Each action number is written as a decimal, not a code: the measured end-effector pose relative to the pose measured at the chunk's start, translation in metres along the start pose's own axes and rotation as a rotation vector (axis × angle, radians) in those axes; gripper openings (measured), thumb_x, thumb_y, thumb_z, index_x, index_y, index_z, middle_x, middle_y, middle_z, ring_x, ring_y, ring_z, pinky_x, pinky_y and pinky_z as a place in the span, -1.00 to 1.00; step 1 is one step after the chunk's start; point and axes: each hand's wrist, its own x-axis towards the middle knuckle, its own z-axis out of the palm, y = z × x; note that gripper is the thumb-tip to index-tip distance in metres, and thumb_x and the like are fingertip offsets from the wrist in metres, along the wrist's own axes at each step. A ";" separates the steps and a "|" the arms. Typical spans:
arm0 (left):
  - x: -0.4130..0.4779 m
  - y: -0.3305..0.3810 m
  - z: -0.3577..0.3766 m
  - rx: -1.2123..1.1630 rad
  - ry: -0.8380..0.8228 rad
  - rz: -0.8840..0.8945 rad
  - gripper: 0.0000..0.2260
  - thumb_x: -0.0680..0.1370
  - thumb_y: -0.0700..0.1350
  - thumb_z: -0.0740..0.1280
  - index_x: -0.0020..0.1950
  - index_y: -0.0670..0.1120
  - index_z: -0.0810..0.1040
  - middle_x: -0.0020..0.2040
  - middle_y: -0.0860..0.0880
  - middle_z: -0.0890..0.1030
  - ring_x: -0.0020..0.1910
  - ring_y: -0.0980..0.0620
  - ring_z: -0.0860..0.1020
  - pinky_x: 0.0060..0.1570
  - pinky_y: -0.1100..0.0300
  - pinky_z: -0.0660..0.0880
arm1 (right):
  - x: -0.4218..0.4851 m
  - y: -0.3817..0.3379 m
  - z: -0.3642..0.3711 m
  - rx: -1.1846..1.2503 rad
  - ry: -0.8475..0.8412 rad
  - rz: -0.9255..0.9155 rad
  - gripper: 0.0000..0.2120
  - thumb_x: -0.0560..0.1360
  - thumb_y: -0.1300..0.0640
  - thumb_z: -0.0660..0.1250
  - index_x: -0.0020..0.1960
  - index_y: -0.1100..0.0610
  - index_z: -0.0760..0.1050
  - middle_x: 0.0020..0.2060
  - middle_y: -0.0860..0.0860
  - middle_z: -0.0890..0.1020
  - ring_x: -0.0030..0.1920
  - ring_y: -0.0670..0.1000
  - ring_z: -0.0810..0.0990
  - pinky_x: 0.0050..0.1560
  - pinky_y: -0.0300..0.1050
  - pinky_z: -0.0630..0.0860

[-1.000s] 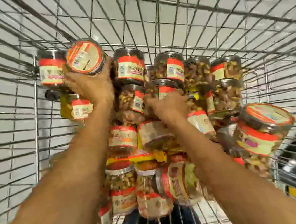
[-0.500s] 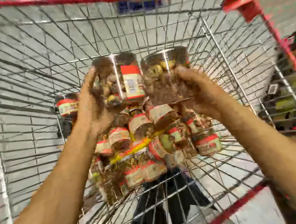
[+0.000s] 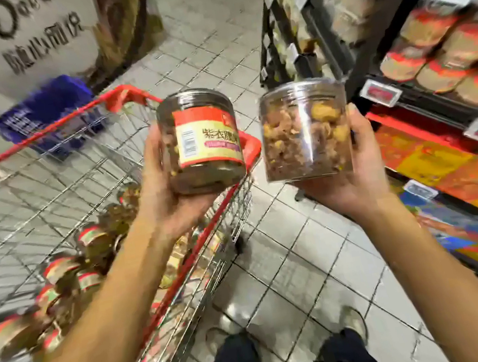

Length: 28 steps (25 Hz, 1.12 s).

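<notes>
Over the red-rimmed wire cart (image 3: 37, 140), my left hand (image 3: 167, 192) grips a red-labelled clear plastic jar (image 3: 200, 143); just beside that cart, my right hand (image 3: 353, 181) clasps a second clear plastic jar (image 3: 304, 129).

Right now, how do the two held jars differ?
The left jar turns a red and cream label with a barcode to the camera; the right jar shows only its clear wall and contents. The left jar tilts slightly above the cart; the right jar stands nearly upright above the floor tiles. Both are round clear jars of brownish snack pieces.
</notes>
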 end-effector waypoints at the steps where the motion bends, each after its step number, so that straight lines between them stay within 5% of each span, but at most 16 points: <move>1: 0.011 -0.028 0.022 0.012 -0.091 -0.053 -0.33 0.46 0.30 0.12 0.35 -0.15 0.46 0.20 -0.17 0.56 0.20 -0.13 0.53 0.20 -0.07 0.47 | -0.019 -0.018 -0.021 0.019 -0.009 -0.071 -0.58 0.28 -0.20 0.38 -0.07 0.11 0.68 -0.08 0.05 0.71 -0.01 0.06 0.66 0.07 -0.01 0.56; 5: 0.054 -0.137 0.128 0.137 -0.190 -0.200 -0.20 0.23 0.38 0.25 0.31 -0.11 0.50 0.17 -0.18 0.60 0.11 -0.15 0.59 0.07 -0.05 0.54 | -0.105 -0.105 -0.125 0.143 -0.056 -0.177 -0.52 0.42 -0.19 0.26 0.07 0.17 0.64 0.04 0.08 0.68 0.12 0.07 0.62 0.17 0.07 0.50; 8: 0.082 -0.224 0.199 0.079 -0.324 -0.218 -0.39 0.20 0.31 0.38 0.06 -0.08 0.67 0.05 -0.12 0.66 0.03 -0.08 0.63 0.07 -0.06 0.54 | -0.153 -0.162 -0.198 -0.029 0.229 -0.254 -0.61 0.30 -0.20 0.30 -0.11 0.05 0.69 -0.13 -0.02 0.72 -0.06 -0.02 0.68 -0.02 -0.02 0.60; 12: 0.122 -0.316 0.275 0.090 -0.276 -0.279 -0.51 0.39 0.26 0.20 0.02 -0.07 0.68 -0.01 -0.11 0.69 -0.04 -0.08 0.65 -0.06 -0.02 0.60 | -0.200 -0.219 -0.280 -0.113 0.393 -0.245 -0.53 0.35 -0.24 0.22 -0.05 0.10 0.67 -0.13 0.03 0.71 -0.08 0.01 0.67 0.08 -0.02 0.55; 15: 0.147 -0.354 0.299 0.166 -0.321 -0.370 -0.37 0.31 0.35 0.19 0.11 -0.07 0.65 0.06 -0.14 0.66 0.02 -0.11 0.64 -0.04 -0.07 0.59 | -0.220 -0.238 -0.319 -0.115 0.446 -0.238 -0.53 0.34 -0.24 0.26 -0.03 0.08 0.67 -0.11 0.02 0.71 -0.08 -0.01 0.68 0.01 -0.09 0.59; 21: 0.205 -0.432 0.338 0.223 -0.315 -0.421 -0.60 0.38 0.19 0.29 -0.07 -0.08 0.69 -0.08 -0.10 0.69 -0.11 -0.03 0.67 -0.13 0.01 0.61 | -0.235 -0.259 -0.394 -0.074 0.540 -0.327 -0.45 0.20 -0.28 0.41 0.04 0.05 0.65 -0.01 0.02 0.69 0.04 0.00 0.65 0.09 -0.07 0.58; 24: 0.227 -0.456 0.350 0.334 -0.430 -0.404 -0.60 0.39 0.23 0.25 -0.13 -0.04 0.71 -0.15 -0.04 0.71 -0.18 0.03 0.68 -0.21 0.09 0.62 | -0.238 -0.269 -0.419 -0.100 0.562 -0.396 -0.55 0.28 -0.28 0.33 -0.04 0.02 0.68 -0.07 -0.03 0.71 0.02 0.02 0.64 0.02 -0.13 0.53; 28: 0.256 -0.488 0.370 0.554 -0.513 -0.263 -0.66 0.29 0.17 0.44 -0.16 -0.07 0.71 -0.16 -0.03 0.71 -0.15 0.05 0.68 -0.04 0.11 0.60 | -0.243 -0.280 -0.453 -0.133 0.587 -0.549 -0.58 0.39 -0.20 0.20 -0.01 0.03 0.67 0.01 0.01 0.69 0.06 -0.02 0.65 0.02 -0.10 0.59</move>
